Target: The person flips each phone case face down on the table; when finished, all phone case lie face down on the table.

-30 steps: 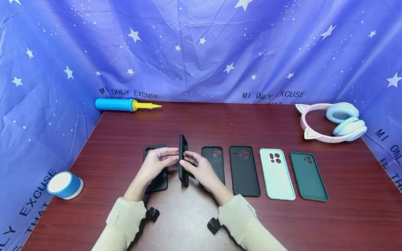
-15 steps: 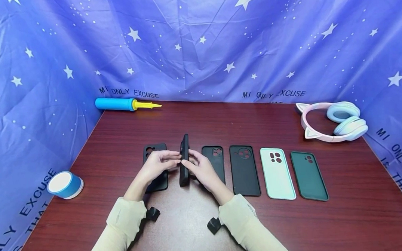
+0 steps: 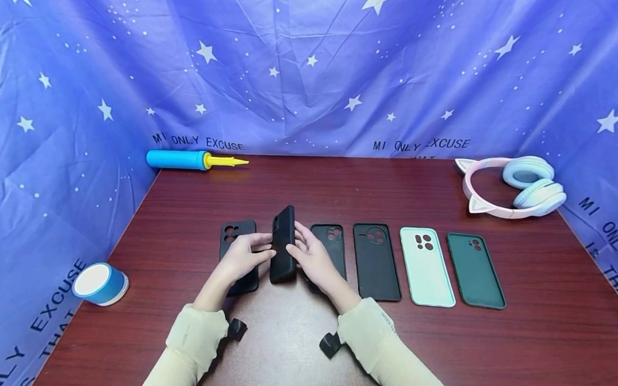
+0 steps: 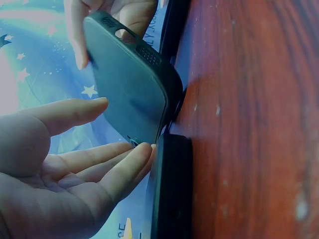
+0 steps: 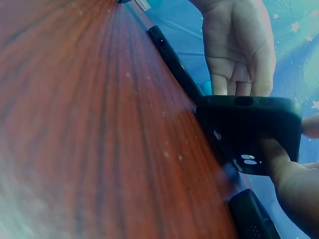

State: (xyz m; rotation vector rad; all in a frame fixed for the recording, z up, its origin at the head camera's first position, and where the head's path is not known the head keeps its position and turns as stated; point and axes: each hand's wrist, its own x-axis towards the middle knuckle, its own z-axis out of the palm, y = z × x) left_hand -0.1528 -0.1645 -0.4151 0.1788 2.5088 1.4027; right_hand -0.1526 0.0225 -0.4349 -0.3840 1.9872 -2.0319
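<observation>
A black phone case (image 3: 282, 246) stands tilted just above the table, with camera cutouts (image 5: 249, 159) at its far end. My right hand (image 3: 314, 259) grips it from the right, with its thumb against one broad face. My left hand (image 3: 239, 259) touches it from the left. In the left wrist view, straight left-hand fingers (image 4: 124, 172) reach the case's far corner, and the thumb tip lies at its upper edge. The case's near end carries a port opening and speaker holes. Another black phone case (image 3: 248, 279) lies flat, partly hidden under my left hand.
To the right lie two black phone cases (image 3: 321, 235) (image 3: 377, 270), a mint case (image 3: 427, 274) and a dark green case (image 3: 475, 275). A blue and yellow hand pump (image 3: 178, 159), cat-ear headphones (image 3: 511, 187) and a blue and white cylinder (image 3: 100, 284) stand farther out.
The held case has turned from nearly edge-on so that a broad face shows to the head camera. My right fingers have shifted slightly up along its edge.
</observation>
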